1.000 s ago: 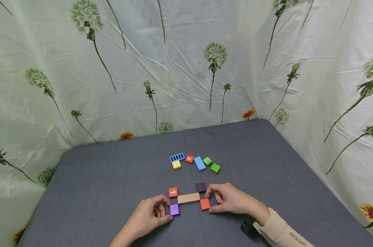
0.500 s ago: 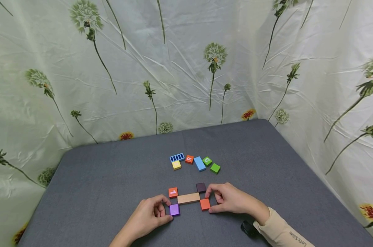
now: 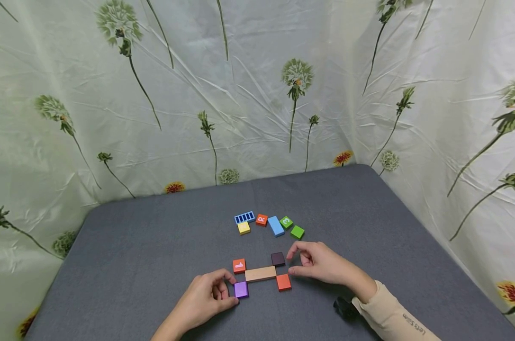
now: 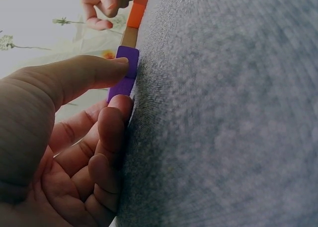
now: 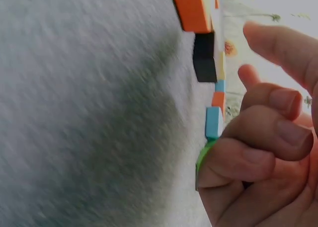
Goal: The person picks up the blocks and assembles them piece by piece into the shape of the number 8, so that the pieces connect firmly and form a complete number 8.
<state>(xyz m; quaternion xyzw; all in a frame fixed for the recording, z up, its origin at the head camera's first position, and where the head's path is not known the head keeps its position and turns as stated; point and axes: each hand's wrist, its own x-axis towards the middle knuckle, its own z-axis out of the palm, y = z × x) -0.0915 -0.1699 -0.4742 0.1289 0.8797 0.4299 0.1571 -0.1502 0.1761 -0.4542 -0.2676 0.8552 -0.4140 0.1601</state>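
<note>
My left hand (image 3: 208, 296) pinches a purple block (image 3: 241, 289) between thumb and fingertips; the left wrist view shows the thumb on the purple block (image 4: 128, 63). A long natural-wood block (image 3: 260, 273) lies on the table, with a red block marked 1 (image 3: 239, 265) and the purple one at its left end. At its right end are a dark block (image 3: 277, 259) and a plain orange-red block (image 3: 284, 282). To the right of these two hovers my right hand (image 3: 321, 265), thumb and index finger apart with nothing between them.
Farther back on the grey table (image 3: 155, 255) lie a blue slotted block (image 3: 245, 217), a yellow block (image 3: 243, 228), a red R block (image 3: 262, 219), a light blue block (image 3: 276, 226) and two green blocks (image 3: 297, 232). A black object (image 3: 344, 308) shows beside the right sleeve.
My right hand has let go of the orange-red block and moved slightly away from me, towards the dark block's right side. The left hand has stayed on the purple block.
</note>
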